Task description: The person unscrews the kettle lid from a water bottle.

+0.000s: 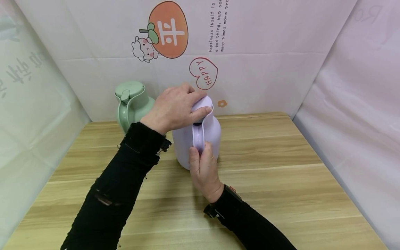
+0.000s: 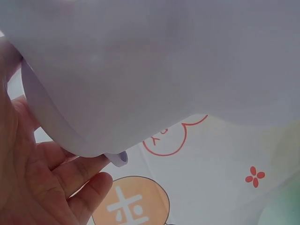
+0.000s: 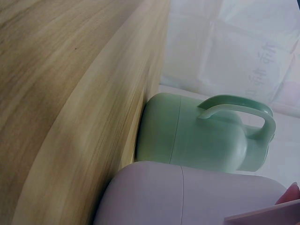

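A lavender thermos jug [image 1: 182, 149] stands upright on the wooden table, its handle facing me. My left hand [image 1: 173, 107] reaches over the top and grips the lid [image 1: 203, 102], thumb on the near side. Seen from the left wrist, the fingers [image 2: 77, 173] curl under the rim of the pale jug top [image 2: 117, 93]. Low on the handle [image 1: 198, 137], my right hand [image 1: 204, 172] holds it with the thumb up. In the right wrist view the lavender body [image 3: 145, 197] fills the bottom, with only a fingertip [image 3: 291, 193] showing.
A green thermos jug [image 1: 139, 107] with a closed lid stands behind and left, partly hidden by my left hand; it appears close beside the lavender one in the right wrist view. White printed cloth [image 1: 265, 69] hangs at the back and both sides of the wooden table [image 1: 265, 173].
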Action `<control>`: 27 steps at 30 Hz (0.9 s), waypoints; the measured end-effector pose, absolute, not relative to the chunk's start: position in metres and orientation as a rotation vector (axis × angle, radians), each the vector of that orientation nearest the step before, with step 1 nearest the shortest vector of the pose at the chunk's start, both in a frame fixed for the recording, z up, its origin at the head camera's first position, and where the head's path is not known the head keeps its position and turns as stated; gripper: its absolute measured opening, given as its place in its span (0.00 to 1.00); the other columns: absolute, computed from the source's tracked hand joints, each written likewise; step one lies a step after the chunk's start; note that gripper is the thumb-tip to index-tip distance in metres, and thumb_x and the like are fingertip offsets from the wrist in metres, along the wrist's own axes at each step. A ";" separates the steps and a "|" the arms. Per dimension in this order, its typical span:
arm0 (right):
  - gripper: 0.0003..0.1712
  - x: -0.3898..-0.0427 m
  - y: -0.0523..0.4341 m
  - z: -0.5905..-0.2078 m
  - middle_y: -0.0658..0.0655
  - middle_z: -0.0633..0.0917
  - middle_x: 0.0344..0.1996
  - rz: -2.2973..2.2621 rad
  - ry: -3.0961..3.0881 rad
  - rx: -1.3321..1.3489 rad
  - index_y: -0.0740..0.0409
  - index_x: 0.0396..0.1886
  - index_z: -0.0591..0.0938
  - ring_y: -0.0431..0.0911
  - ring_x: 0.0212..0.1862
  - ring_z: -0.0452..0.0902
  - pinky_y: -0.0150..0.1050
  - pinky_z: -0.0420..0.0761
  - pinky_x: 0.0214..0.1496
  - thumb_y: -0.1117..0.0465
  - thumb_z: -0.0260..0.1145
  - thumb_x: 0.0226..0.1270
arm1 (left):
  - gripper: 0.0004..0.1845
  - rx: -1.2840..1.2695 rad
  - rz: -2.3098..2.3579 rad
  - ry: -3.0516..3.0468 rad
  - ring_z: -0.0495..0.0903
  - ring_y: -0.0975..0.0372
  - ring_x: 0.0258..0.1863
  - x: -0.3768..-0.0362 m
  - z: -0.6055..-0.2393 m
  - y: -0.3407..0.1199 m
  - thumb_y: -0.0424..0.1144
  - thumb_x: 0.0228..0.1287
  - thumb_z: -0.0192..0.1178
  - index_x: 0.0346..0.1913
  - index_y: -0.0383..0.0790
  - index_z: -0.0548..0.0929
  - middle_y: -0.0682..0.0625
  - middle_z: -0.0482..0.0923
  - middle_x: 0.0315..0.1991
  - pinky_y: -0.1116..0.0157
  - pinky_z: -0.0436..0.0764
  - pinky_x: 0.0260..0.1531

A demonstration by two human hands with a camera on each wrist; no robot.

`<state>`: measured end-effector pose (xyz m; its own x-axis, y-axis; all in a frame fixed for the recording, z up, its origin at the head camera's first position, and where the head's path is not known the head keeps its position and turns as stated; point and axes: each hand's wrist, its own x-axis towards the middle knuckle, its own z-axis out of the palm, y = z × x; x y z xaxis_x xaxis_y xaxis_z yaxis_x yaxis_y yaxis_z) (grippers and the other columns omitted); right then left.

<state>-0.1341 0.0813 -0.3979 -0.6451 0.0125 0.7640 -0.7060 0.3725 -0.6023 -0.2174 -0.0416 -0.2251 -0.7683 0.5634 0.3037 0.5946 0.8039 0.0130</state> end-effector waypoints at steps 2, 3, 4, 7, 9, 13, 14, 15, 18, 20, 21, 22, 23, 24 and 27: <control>0.28 -0.134 0.081 -0.398 0.54 0.78 0.25 1.324 -1.935 0.601 0.67 0.52 0.68 0.43 0.26 0.75 0.35 0.74 0.29 0.44 0.43 0.87 | 0.30 -0.899 -0.146 -2.695 0.81 0.54 0.54 -0.217 -0.225 -0.042 0.66 0.76 0.48 0.70 0.55 0.78 0.46 0.81 0.58 0.50 0.79 0.52; 0.28 -0.134 0.081 -0.398 0.54 0.78 0.25 1.327 -1.934 0.602 0.67 0.52 0.68 0.43 0.26 0.75 0.35 0.74 0.29 0.44 0.43 0.87 | 0.30 -0.901 -0.141 -2.692 0.81 0.54 0.54 -0.217 -0.225 -0.042 0.66 0.76 0.48 0.70 0.55 0.78 0.46 0.81 0.58 0.50 0.79 0.52; 0.28 -0.135 0.081 -0.398 0.54 0.78 0.25 1.331 -1.933 0.603 0.67 0.52 0.68 0.43 0.26 0.75 0.35 0.75 0.29 0.44 0.43 0.87 | 0.30 -0.904 -0.137 -2.688 0.81 0.54 0.54 -0.217 -0.225 -0.042 0.66 0.76 0.47 0.70 0.54 0.78 0.45 0.81 0.58 0.50 0.79 0.52; 0.28 -0.135 0.081 -0.398 0.54 0.78 0.26 1.333 -1.933 0.604 0.68 0.52 0.68 0.43 0.27 0.75 0.36 0.75 0.30 0.44 0.43 0.87 | 0.31 -0.903 -0.112 -2.676 0.82 0.53 0.54 -0.216 -0.225 -0.043 0.66 0.77 0.46 0.71 0.54 0.78 0.46 0.81 0.58 0.50 0.80 0.52; 0.28 -0.135 0.081 -0.397 0.54 0.78 0.26 1.331 -1.935 0.603 0.68 0.52 0.68 0.44 0.27 0.75 0.36 0.75 0.30 0.44 0.43 0.87 | 0.32 -0.899 -0.102 -2.670 0.82 0.53 0.53 -0.216 -0.226 -0.044 0.66 0.76 0.47 0.72 0.54 0.77 0.46 0.82 0.58 0.50 0.80 0.51; 0.28 -0.134 0.081 -0.397 0.54 0.78 0.26 1.325 -1.940 0.600 0.68 0.52 0.68 0.44 0.27 0.75 0.36 0.75 0.30 0.43 0.42 0.87 | 0.32 -0.892 -0.087 -2.655 0.82 0.53 0.51 -0.216 -0.226 -0.044 0.66 0.75 0.47 0.73 0.54 0.77 0.46 0.82 0.56 0.51 0.80 0.49; 0.28 -0.134 0.081 -0.397 0.54 0.78 0.26 1.325 -1.940 0.601 0.68 0.52 0.68 0.44 0.27 0.75 0.36 0.75 0.30 0.43 0.42 0.87 | 0.33 -0.889 -0.087 -2.657 0.81 0.53 0.50 -0.215 -0.226 -0.044 0.67 0.75 0.47 0.73 0.54 0.77 0.46 0.82 0.56 0.51 0.80 0.49; 0.28 -0.134 0.081 -0.397 0.54 0.78 0.26 1.326 -1.941 0.601 0.68 0.52 0.68 0.44 0.27 0.75 0.36 0.75 0.30 0.43 0.42 0.87 | 0.33 -0.886 -0.086 -2.657 0.81 0.52 0.50 -0.215 -0.226 -0.044 0.67 0.75 0.47 0.73 0.55 0.77 0.45 0.82 0.56 0.51 0.80 0.48; 0.27 -0.135 0.081 -0.398 0.54 0.78 0.26 1.324 -1.941 0.601 0.67 0.52 0.68 0.44 0.27 0.75 0.36 0.75 0.30 0.44 0.42 0.87 | 0.34 -0.869 -0.082 -2.671 0.80 0.51 0.51 -0.215 -0.226 -0.044 0.68 0.75 0.47 0.73 0.55 0.76 0.45 0.82 0.56 0.51 0.79 0.49; 0.27 -0.135 0.081 -0.398 0.54 0.78 0.26 1.324 -1.938 0.603 0.66 0.52 0.68 0.44 0.27 0.75 0.36 0.75 0.30 0.44 0.43 0.87 | 0.35 -0.855 -0.076 -2.684 0.79 0.51 0.51 -0.214 -0.226 -0.045 0.69 0.74 0.46 0.74 0.56 0.75 0.45 0.81 0.56 0.51 0.79 0.50; 0.27 -0.135 0.081 -0.398 0.54 0.78 0.26 1.324 -1.940 0.602 0.66 0.52 0.68 0.44 0.27 0.75 0.36 0.75 0.30 0.44 0.43 0.87 | 0.35 -0.848 -0.075 -2.690 0.78 0.51 0.51 -0.214 -0.226 -0.045 0.70 0.74 0.46 0.74 0.56 0.75 0.45 0.81 0.56 0.51 0.78 0.50; 0.27 -0.134 0.081 -0.398 0.54 0.78 0.26 1.322 -1.941 0.601 0.67 0.52 0.68 0.44 0.27 0.75 0.36 0.75 0.30 0.44 0.43 0.87 | 0.36 -0.839 -0.073 -2.696 0.78 0.51 0.51 -0.213 -0.226 -0.045 0.71 0.74 0.46 0.74 0.56 0.75 0.45 0.81 0.56 0.51 0.78 0.50; 0.27 -0.134 0.081 -0.397 0.54 0.78 0.26 1.322 -1.942 0.601 0.67 0.52 0.68 0.44 0.27 0.75 0.36 0.75 0.30 0.44 0.43 0.87 | 0.36 -0.832 -0.074 -2.702 0.77 0.51 0.51 -0.213 -0.226 -0.045 0.71 0.74 0.46 0.75 0.56 0.74 0.46 0.80 0.56 0.52 0.77 0.50; 0.27 -0.134 0.081 -0.397 0.54 0.78 0.26 1.323 -1.943 0.600 0.67 0.52 0.68 0.44 0.27 0.75 0.36 0.75 0.30 0.44 0.43 0.87 | 0.36 -0.825 -0.075 -2.706 0.76 0.51 0.51 -0.212 -0.226 -0.045 0.71 0.74 0.45 0.75 0.56 0.74 0.46 0.80 0.56 0.52 0.77 0.50; 0.28 -0.134 0.081 -0.397 0.54 0.78 0.26 1.319 -1.946 0.595 0.68 0.51 0.68 0.44 0.27 0.75 0.36 0.75 0.30 0.43 0.42 0.87 | 0.37 -0.810 -0.076 -2.710 0.75 0.52 0.49 -0.212 -0.226 -0.046 0.72 0.73 0.45 0.76 0.57 0.74 0.46 0.80 0.54 0.53 0.76 0.49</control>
<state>-0.1343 0.0807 -0.3973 -0.6485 0.0114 0.7611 -0.7027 0.3755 -0.6044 -0.2116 -0.0456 -0.2265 -0.7916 0.5268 0.3095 0.5434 0.8386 -0.0375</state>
